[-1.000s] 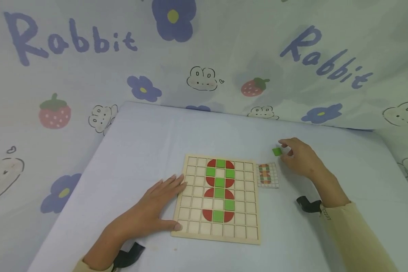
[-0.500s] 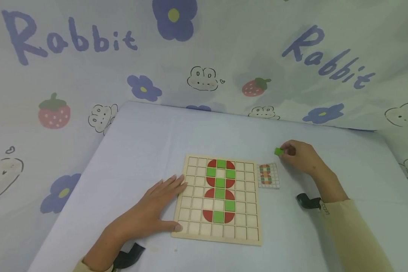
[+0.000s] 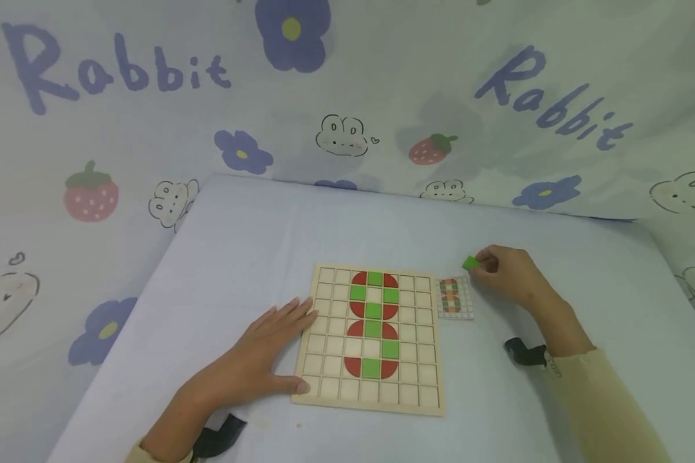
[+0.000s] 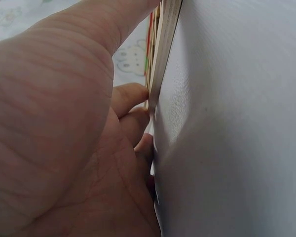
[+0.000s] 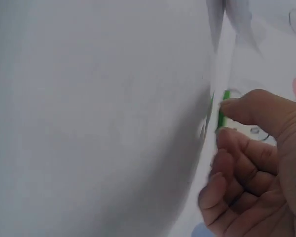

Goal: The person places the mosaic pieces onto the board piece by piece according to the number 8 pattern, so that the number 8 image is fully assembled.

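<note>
A square wooden grid board (image 3: 331, 365) lies on the table, with red quarter-round tiles (image 3: 389, 369) and green square tiles (image 3: 371, 368) set in its middle columns. My left hand (image 3: 255, 360) rests at the board's left edge, thumb and fingers extended and spread. In the left wrist view, fingertips touch the board's side (image 4: 165, 44). Beyond the board's upper right corner, my right hand (image 3: 509, 273) pinches a green square tile (image 3: 470, 262) between thumb and index finger. The right wrist view shows this tile (image 5: 222, 116) edge-on, the other fingers curled beneath.
A small printed pattern card (image 3: 456, 299) lies against the board's right edge, just below the right hand. White cloth covers the table (image 3: 255, 244). Behind it hangs a curtain (image 3: 382, 77) printed with rabbits, flowers and strawberries. Each wrist carries a black strap piece (image 3: 524, 352).
The right thumb and index finger have closed on the green tile, which has tilted. That hand has come slightly nearer the card. My left hand and the board have stayed put.
</note>
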A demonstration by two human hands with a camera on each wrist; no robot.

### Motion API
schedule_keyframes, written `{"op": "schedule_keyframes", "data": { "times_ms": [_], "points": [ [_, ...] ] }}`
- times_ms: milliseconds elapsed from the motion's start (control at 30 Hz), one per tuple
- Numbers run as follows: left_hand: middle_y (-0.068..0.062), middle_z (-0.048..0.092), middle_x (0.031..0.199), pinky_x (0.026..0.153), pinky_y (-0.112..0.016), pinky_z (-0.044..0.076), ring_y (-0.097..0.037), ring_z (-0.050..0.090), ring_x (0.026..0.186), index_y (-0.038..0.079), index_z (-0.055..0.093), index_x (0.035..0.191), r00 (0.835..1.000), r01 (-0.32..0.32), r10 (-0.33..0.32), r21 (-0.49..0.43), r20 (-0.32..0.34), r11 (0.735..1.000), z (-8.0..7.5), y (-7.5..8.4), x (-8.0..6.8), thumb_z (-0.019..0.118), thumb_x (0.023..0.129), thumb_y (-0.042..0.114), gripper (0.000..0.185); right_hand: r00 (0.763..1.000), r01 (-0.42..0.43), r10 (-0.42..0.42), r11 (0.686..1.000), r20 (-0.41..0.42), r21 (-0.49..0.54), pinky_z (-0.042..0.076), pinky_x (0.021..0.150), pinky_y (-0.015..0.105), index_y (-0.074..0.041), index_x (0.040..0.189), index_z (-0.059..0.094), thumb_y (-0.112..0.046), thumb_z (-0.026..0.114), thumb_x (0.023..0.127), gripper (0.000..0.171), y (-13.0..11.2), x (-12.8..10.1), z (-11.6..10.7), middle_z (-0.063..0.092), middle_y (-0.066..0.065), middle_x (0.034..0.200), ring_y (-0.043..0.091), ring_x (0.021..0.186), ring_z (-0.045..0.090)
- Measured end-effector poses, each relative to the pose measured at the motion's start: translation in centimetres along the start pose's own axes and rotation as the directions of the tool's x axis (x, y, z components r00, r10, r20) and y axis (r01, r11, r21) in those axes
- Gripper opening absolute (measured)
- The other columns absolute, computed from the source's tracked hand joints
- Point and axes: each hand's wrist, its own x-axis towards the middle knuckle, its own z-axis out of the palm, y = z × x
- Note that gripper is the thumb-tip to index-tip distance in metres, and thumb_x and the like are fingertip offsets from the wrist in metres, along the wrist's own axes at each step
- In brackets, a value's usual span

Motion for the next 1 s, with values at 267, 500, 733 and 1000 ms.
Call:
{"op": "schedule_keyframes", "data": {
  "times_ms": [267,500,733,1000],
  "points": [
    [0.011,0.012,0.174,0.129,-0.049,0.006,-0.018,0.006,0.161,0.025,0.028,0.167,1.000,0.006,-0.006,-0.002,0.000,1.000,-0.1,0.0,0.0,0.085,0.079,0.058,0.110,0.982,0.188,-0.187,0.982,-0.024,0.013,0.053,0.067,0.034,0.002,0.115,0.071,-0.013,0.075,0.093,0.027,-5.6,-2.8,1.3,0.065,0.001,0.087,0.019,0.081,0.058],
    [0.011,0.013,0.173,0.130,-0.048,0.006,-0.017,0.006,0.161,0.025,0.028,0.167,1.000,0.012,-0.012,-0.005,0.002,1.000,0.0,0.0,0.0,0.085,0.078,0.057,0.111,0.955,0.297,-0.297,0.954,-0.009,-0.047,0.053,0.066,0.029,-0.006,0.112,0.074,-0.012,0.078,0.089,0.024,-11.2,-5.5,2.6,0.060,-0.007,0.085,0.013,0.080,0.056],
    [0.011,0.013,0.173,0.130,-0.048,0.006,-0.019,0.007,0.161,0.025,0.028,0.167,1.000,0.009,-0.009,0.004,0.001,1.000,0.0,0.0,-0.1,0.086,0.078,0.055,0.110,0.893,0.449,-0.446,0.891,0.056,-0.064,0.051,0.067,0.022,-0.008,0.106,0.074,-0.018,0.081,0.089,0.021,-14.7,-6.7,5.8,0.056,-0.010,0.080,0.008,0.079,0.052],
    [0.009,0.014,0.174,0.130,-0.044,0.005,-0.019,0.008,0.161,0.023,0.029,0.167,1.000,-0.024,0.025,0.004,-0.016,1.000,0.2,-0.3,-0.1,0.085,0.079,0.056,0.110,0.849,0.519,-0.500,0.850,0.170,-0.092,0.056,0.078,0.028,-0.008,0.106,0.072,-0.023,0.079,0.091,0.022,-16.9,-7.0,8.7,0.063,-0.006,0.089,0.011,0.088,0.058]
  ]
}}
